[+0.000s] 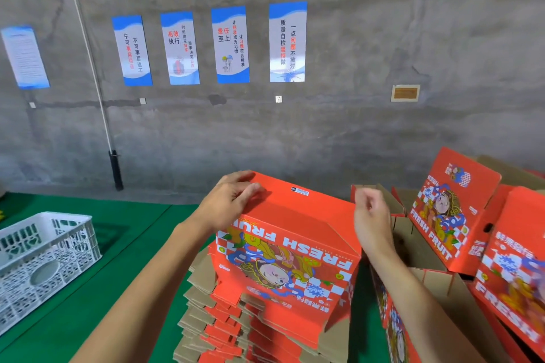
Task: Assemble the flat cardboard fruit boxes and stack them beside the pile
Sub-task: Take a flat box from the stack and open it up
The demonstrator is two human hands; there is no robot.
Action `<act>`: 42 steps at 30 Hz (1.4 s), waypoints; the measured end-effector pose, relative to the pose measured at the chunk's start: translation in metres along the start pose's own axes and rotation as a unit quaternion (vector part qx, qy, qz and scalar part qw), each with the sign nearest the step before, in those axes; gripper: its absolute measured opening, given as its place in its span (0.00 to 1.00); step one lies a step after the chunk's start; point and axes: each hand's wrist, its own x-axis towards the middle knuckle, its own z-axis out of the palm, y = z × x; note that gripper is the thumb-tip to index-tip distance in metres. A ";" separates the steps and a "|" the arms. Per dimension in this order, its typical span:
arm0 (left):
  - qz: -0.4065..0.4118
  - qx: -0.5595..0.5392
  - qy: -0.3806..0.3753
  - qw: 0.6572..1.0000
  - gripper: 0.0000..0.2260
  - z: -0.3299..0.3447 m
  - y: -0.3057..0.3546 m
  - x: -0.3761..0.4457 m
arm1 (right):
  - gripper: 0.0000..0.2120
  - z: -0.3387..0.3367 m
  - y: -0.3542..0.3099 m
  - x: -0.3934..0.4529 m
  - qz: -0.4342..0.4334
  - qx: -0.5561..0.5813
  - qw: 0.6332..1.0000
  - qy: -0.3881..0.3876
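Fruit box, red, printed "FRESH FRUIT"

A red printed flat box tops the flat pile; assembled open boxes stand right.

Left of the tall pile of flat red-and-brown cardboard box blanks, open green floor mat up to white perforated plastic crate. Right of pile, narrow green gap, then assembled red printed fruit boxes block. Behind pile, grey concrete wall.
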 end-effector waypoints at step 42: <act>0.075 -0.433 -0.044 0.897 0.37 0.116 0.226 0.053 | 0.13 -0.162 -0.108 -0.003 -0.253 -0.313 0.915 0.001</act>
